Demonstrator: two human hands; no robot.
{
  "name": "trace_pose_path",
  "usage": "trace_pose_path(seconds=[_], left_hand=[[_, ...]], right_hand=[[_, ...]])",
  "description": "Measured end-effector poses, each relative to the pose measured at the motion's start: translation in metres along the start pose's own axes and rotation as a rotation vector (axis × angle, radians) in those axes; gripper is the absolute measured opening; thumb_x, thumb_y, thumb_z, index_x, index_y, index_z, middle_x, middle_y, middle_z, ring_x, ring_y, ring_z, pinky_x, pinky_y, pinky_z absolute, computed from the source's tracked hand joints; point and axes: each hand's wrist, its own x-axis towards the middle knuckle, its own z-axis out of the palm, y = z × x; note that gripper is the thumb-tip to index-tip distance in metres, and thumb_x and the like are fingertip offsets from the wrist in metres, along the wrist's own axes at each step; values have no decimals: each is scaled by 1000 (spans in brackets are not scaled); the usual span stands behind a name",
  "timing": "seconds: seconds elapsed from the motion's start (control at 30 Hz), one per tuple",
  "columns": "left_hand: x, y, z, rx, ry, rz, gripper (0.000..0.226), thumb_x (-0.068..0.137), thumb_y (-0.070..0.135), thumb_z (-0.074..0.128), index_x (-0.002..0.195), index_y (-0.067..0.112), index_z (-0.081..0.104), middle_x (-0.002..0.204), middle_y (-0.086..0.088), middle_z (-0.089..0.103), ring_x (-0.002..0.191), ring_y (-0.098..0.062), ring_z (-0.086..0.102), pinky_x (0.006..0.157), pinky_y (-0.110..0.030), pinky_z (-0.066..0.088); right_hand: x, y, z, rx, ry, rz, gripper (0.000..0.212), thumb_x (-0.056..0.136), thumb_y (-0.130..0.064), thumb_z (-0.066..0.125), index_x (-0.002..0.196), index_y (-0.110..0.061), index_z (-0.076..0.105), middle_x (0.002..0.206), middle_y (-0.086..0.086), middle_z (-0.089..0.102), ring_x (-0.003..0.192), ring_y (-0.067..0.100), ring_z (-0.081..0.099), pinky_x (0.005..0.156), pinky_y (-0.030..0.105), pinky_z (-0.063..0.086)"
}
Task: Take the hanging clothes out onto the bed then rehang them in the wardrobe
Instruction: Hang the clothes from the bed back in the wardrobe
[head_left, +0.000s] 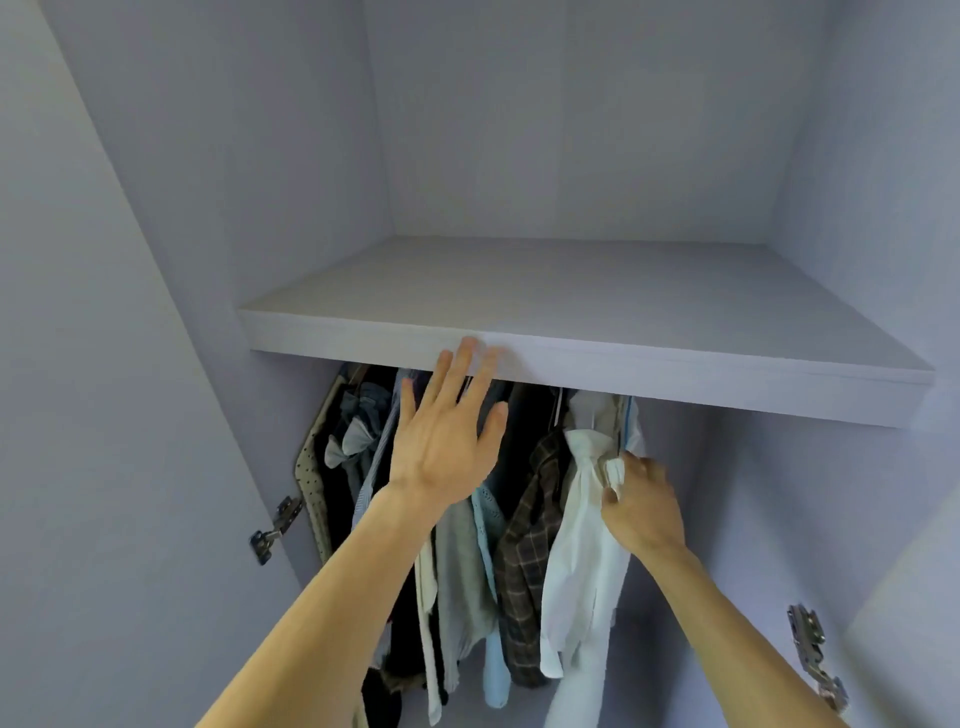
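Observation:
Several garments hang in a row under the wardrobe shelf (675, 374). A white shirt (582, 561) hangs at the right end, with a brown plaid shirt (530, 551) to its left, then pale blue and dark clothes (363, 431). My right hand (641, 504) grips the white shirt's fabric near the collar. My left hand (447, 431) is raised with fingers spread, in front of the dark clothes, its fingertips at the shelf's front edge. The hanging rail is hidden behind the shelf.
The shelf top holds nothing in view. Wardrobe side walls close in left and right. Metal door hinges sit at the lower left (275, 530) and lower right (815, 660). A dotted beige item (311, 467) hangs at the far left.

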Motion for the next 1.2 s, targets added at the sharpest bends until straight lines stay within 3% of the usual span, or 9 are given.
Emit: trace_pose_path(seconds=[0.07,0.2,0.37,0.53,0.67,0.77,0.9,1.2], left_hand=[[-42,-21,5,-33,-67,-90,64,104,47,30,159,34,0,167,9,0,152,-9,-11,123,-50,-4],[-158,-71,10,24,-201,-329,61,104,46,35,159,35,11,167,12,6,153,-11,-8,123,-46,-2],[-332,-109,-20,133,-287,-638,59,101,47,41,156,36,25,165,6,18,154,-19,9,122,-50,11],[-546,-90,-85,158,-310,-1068,60,100,45,42,156,37,23,166,8,15,154,-16,6,122,-45,11],[-715,-27,-133,152,-237,-1449,58,101,45,41,156,36,24,166,6,15,154,-17,9,122,-47,11],[-832,42,-152,117,-192,-1714,61,95,51,34,154,34,32,164,2,22,152,-20,20,119,-53,19],[-959,168,-156,43,-135,-2043,70,88,53,30,156,34,26,164,1,22,150,-22,23,118,-48,26],[-1030,425,-119,81,358,-2611,57,101,45,39,156,34,26,165,7,15,151,-18,19,120,-47,22]], right_hand=[[-29,-12,-1,77,43,-93,46,94,-20,57,139,-18,46,141,8,47,125,29,45,100,37,42],[-94,-52,3,216,-52,-287,41,98,-26,54,139,-24,48,140,-5,49,130,16,42,103,30,40],[-190,-122,35,249,-312,-671,36,100,-30,52,136,-27,55,139,-16,50,133,4,39,107,15,28],[-339,-191,82,212,-564,-1046,31,97,-29,58,128,-26,65,138,-7,57,133,10,44,109,11,18],[-482,-211,100,196,-772,-1316,33,97,-37,57,130,-34,63,145,-11,52,140,9,37,116,22,22],[-584,-211,98,125,-922,-1538,40,99,-46,47,138,-38,53,153,-14,40,147,6,24,122,29,20],[-708,-200,76,58,-1112,-1809,44,100,-52,40,143,-42,45,156,-18,31,149,5,15,119,24,11],[-905,-137,26,-55,-1370,-2455,49,102,-52,34,149,-40,35,161,-11,26,152,13,13,122,31,17]])
